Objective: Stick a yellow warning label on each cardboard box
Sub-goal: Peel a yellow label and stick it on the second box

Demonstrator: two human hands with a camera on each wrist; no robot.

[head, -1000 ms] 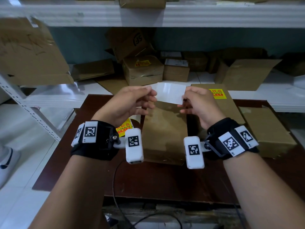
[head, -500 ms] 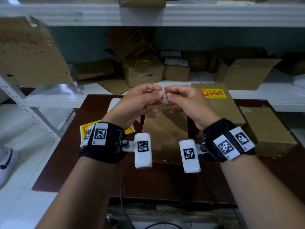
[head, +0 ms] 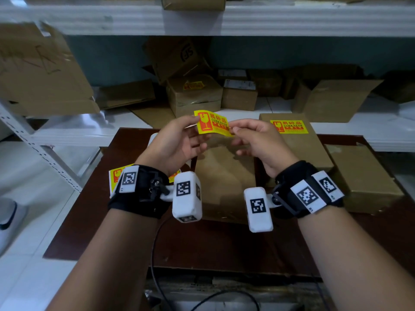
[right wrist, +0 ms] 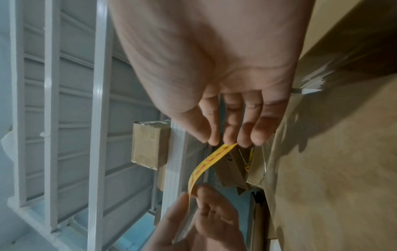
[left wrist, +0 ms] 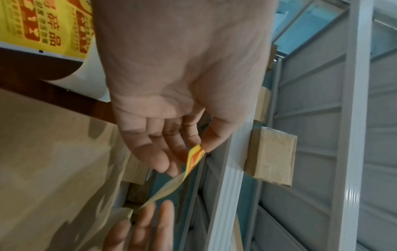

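A yellow warning label point(head: 212, 124) with red print hangs in the air between both hands. My left hand point(head: 179, 140) pinches its left end point(left wrist: 196, 152) between thumb and fingers. My right hand point(head: 253, 140) pinches its right end point(right wrist: 227, 147). Below the hands a plain cardboard box point(head: 224, 182) lies flat on the dark table point(head: 224, 248). To its right a second flat box point(head: 301, 149) carries a yellow label point(head: 288, 126). A third, plain box point(head: 366, 178) sits at the far right.
A sheet of yellow labels point(head: 114, 176) lies at the table's left, partly behind my left wrist. White shelving point(head: 67, 135) behind the table holds several cardboard boxes, one with a yellow label point(head: 193, 85). A black cable point(head: 155, 261) hangs at the table's front edge.
One second ago both hands held a white sheet face away. They came together, and now a yellow label is stretched between them, printed side toward me.
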